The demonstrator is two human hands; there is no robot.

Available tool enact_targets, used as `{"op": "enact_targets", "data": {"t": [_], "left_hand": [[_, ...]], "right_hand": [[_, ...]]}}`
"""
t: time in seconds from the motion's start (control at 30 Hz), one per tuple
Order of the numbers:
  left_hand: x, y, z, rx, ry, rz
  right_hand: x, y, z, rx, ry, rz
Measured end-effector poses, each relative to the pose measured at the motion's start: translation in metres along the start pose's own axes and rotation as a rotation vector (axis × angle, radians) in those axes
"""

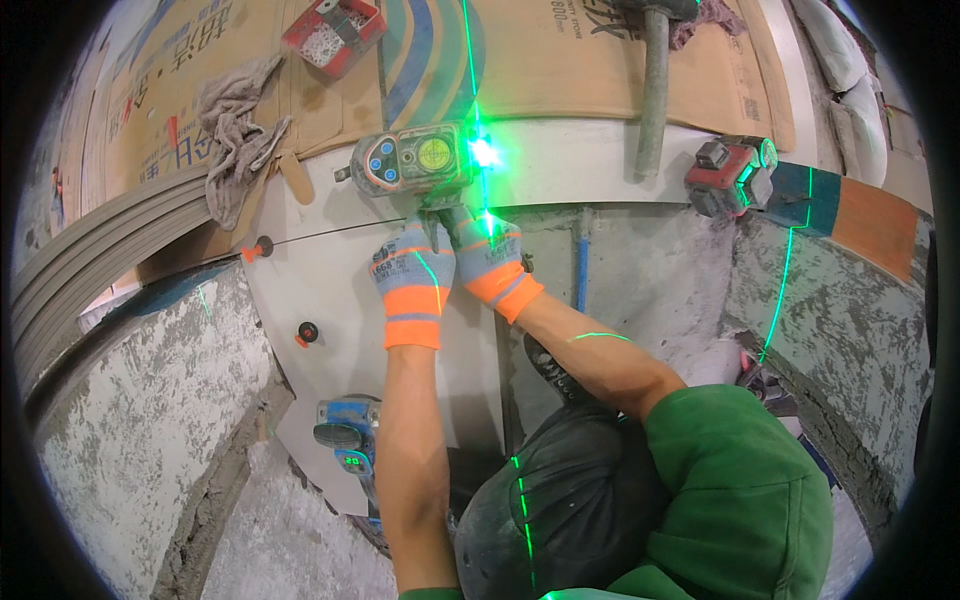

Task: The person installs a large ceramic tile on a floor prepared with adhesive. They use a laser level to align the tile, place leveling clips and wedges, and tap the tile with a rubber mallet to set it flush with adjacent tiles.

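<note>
A grey laser level (410, 163) with blue buttons and a round green bubble vial sits on the pale board ledge, throwing bright green lines. My left hand (412, 255), in a grey and orange glove, is closed at the near side of its base. Beside it, my right hand (487, 250) in a matching glove grips at the same base, fingertips almost meeting the left ones. A green laser line crosses both gloves. The fingertips are partly hidden under the body of the level.
Left of my hands, a large pale tile (370, 290) carries orange-tipped knobs and a blue tool (346, 430). A red laser device (730, 175) stands right; a mallet (655, 90), rag (235, 130) and red box of small white pieces (333, 38) lie on cardboard. Stacked tiles (110, 260) border the left.
</note>
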State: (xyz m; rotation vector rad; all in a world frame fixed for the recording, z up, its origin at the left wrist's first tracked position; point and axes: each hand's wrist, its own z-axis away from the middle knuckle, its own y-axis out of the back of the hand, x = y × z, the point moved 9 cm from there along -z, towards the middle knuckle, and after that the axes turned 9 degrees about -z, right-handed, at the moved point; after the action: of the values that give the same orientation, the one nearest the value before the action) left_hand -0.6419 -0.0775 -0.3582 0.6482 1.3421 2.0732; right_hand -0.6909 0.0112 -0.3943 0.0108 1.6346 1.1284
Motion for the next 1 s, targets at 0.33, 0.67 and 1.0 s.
{"op": "enact_targets", "data": {"t": [0.33, 0.67, 1.0], "left_hand": [[-0.001, -0.002, 0.001, 0.013, 0.044, 0.05], [-0.002, -0.001, 0.001, 0.024, 0.048, 0.035], [-0.003, -0.004, -0.002, -0.012, 0.01, 0.011]], "right_hand": [[-0.005, 0.003, 0.001, 0.056, 0.086, -0.043], [-0.009, 0.003, 0.002, 0.084, 0.164, -0.02], [-0.008, -0.002, -0.001, -0.053, 0.086, 0.032]]}}
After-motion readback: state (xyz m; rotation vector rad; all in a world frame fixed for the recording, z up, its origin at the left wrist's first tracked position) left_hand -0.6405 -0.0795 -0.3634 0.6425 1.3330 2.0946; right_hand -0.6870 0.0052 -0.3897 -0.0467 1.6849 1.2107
